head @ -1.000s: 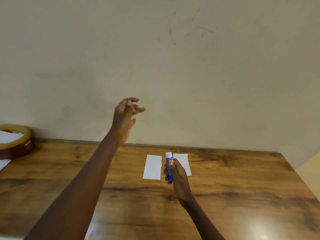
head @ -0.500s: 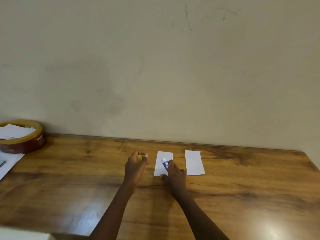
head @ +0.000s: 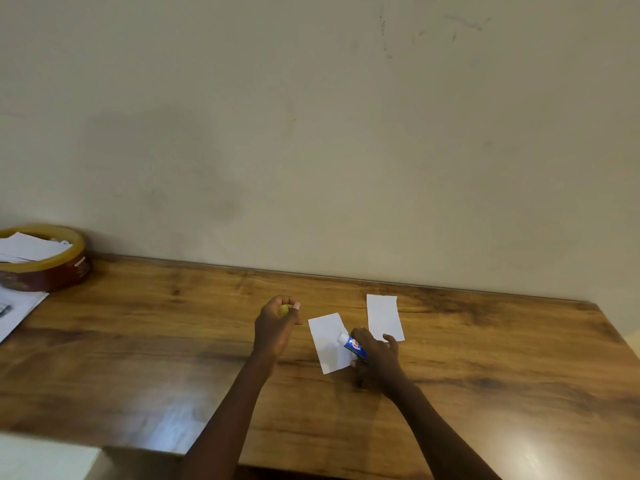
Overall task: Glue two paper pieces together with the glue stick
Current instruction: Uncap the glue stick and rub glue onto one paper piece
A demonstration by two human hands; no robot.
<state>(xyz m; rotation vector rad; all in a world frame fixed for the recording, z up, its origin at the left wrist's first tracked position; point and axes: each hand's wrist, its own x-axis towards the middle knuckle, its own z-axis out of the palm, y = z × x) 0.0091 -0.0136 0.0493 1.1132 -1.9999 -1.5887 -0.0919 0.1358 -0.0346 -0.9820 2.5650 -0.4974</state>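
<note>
Print on the glue stick (head: 355, 346) and tin (head: 52, 271) is unreadable

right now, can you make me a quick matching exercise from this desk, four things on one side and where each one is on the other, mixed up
Things:
1. glue stick
2. yellow cap
3. right paper piece
4. round tin

Places:
A. far left of the table, holding papers
B. in the right hand, tip on the left paper piece
C. flat on the wood, uncovered
D. in the left hand

Pairs: 1-B, 2-D, 3-C, 4-A

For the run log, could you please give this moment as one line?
right hand: glue stick on near paper | left hand: cap
</note>
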